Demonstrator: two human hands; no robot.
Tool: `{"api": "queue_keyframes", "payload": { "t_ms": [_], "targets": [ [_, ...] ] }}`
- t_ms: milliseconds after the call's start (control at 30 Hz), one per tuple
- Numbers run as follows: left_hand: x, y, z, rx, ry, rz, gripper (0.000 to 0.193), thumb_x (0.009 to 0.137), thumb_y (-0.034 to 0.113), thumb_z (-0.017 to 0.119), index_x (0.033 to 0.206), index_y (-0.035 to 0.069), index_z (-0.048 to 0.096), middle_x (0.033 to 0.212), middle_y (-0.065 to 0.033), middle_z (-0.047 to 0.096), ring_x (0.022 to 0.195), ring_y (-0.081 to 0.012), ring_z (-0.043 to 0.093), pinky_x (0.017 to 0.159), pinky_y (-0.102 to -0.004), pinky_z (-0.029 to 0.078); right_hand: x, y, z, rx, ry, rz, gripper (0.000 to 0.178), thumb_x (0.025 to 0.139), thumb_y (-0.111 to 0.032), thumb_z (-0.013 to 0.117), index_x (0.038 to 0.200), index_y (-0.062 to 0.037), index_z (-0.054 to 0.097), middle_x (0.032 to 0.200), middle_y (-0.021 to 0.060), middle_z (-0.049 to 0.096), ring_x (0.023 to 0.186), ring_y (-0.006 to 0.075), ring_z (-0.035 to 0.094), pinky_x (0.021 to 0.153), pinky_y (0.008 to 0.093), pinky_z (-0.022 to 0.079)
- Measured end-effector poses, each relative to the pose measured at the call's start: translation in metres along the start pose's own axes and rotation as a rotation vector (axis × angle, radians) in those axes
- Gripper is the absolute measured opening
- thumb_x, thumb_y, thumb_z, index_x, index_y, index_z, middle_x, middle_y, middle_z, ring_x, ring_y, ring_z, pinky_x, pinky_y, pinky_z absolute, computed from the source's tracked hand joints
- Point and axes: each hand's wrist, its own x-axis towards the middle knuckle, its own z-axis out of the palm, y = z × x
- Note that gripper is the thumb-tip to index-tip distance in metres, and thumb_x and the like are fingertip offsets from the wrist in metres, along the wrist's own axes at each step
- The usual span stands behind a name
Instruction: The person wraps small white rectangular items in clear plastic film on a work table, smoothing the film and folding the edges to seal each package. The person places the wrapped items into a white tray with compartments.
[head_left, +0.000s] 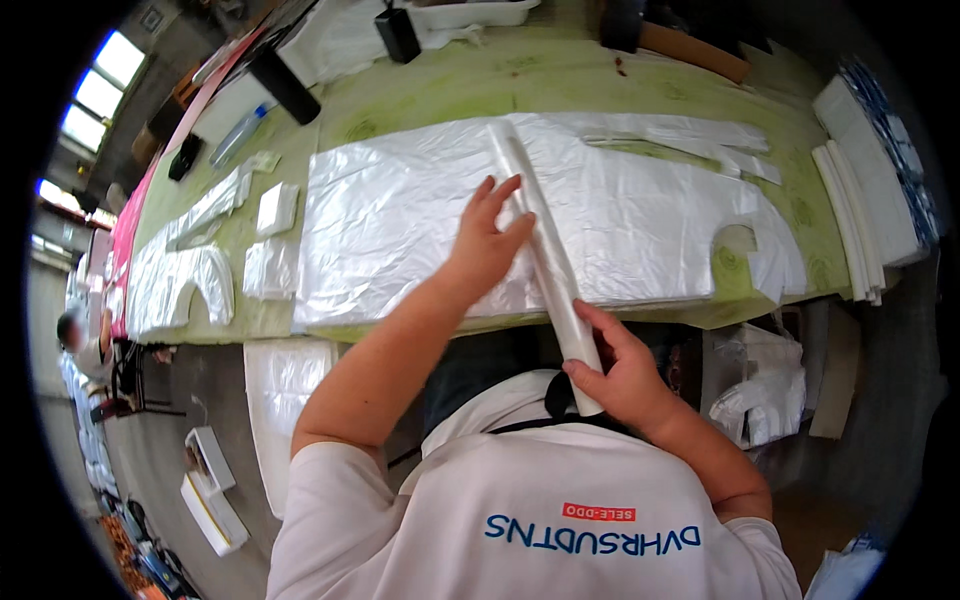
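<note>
A long, thin roll of white plastic [552, 265] slants from the stack of plastic bags on the table down to my waist. My right hand [622, 362] is wrapped around its near end, thumb on top. Higher up, the spread fingers of my left hand [490, 232] touch the roll's left side without closing on it. Beneath lies the wide, flat stack of shiny white plastic bags [400, 215], with cut-out handles at its right end. Strips of the same film [680, 140] lie loosely along the stack's far right edge.
A smaller stack of bags [185, 285] and two folded white packets [277, 210] sit at the left. Beyond them are a plastic bottle [238, 135] and a dark cylinder [283, 85]. More white rolls [850, 220] lie at the right edge. A person [88, 345] is at far left.
</note>
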Motion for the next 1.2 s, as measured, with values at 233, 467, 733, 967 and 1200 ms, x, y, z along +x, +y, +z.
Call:
{"api": "queue_keyframes", "payload": {
  "t_ms": [233,467,733,967,1200],
  "targets": [
    [0.090,0.019,-0.036,-0.016,-0.067,-0.338,0.077,0.089,0.028,0.077,0.155,0.015,0.040,0.131,-0.0161,0.058,0.112,-0.0206,0.057,0.089,-0.0370,0.051,-0.009,0.008,-0.014,-0.099,0.055,-0.033,0.070,0.084,-0.011,0.078,0.147,-0.0060,0.047,0.134,0.0194,0.059,0.120,0.0272,0.061,0.101,0.0353,0.049],
    [0.159,0.012,-0.051,0.014,-0.432,-0.486,0.064,0.090,0.032,0.075,0.145,0.009,0.052,0.101,-0.0015,0.060,0.079,-0.0101,0.050,0.070,-0.0246,0.042,-0.006,0.007,-0.024,-0.177,0.035,-0.051,0.069,0.084,-0.017,0.077,0.146,-0.0067,0.049,0.131,0.0211,0.060,0.117,0.0314,0.062,0.100,0.0361,0.049],
    [0.202,0.006,-0.065,0.034,-0.658,-0.615,0.019,0.089,0.023,0.072,0.085,0.005,0.065,0.071,0.0001,0.049,0.065,-0.0114,0.044,0.058,-0.0271,0.037,0.005,0.008,-0.032,-0.141,-0.016,-0.060,0.073,0.083,-0.018,0.078,0.148,-0.0060,0.045,0.131,0.0198,0.061,0.116,0.0298,0.063,0.099,0.0360,0.050],
    [0.197,-0.010,-0.051,0.055,-0.462,-0.548,0.018,0.090,0.022,0.067,0.089,0.004,0.067,0.072,-0.0034,0.054,0.061,-0.0136,0.047,0.054,-0.0295,0.039,0.001,-0.004,-0.038,-0.036,-0.070,0.233,0.092,0.083,-0.021,0.080,0.157,-0.0071,0.027,0.116,0.0197,0.066,0.099,0.0267,0.068,0.087,0.0371,0.054],
    [0.178,-0.007,-0.034,0.354,-0.344,-0.314,0.031,0.086,0.027,0.066,0.101,0.000,0.070,0.082,-0.0087,0.065,0.066,-0.0218,0.061,0.061,-0.0364,0.051,-0.086,-0.020,-0.096,-0.351,-0.211,0.408,0.080,0.076,-0.028,0.083,0.146,-0.0079,0.048,0.121,0.0192,0.069,0.104,0.0267,0.069,0.093,0.0377,0.053]
  ]
}}
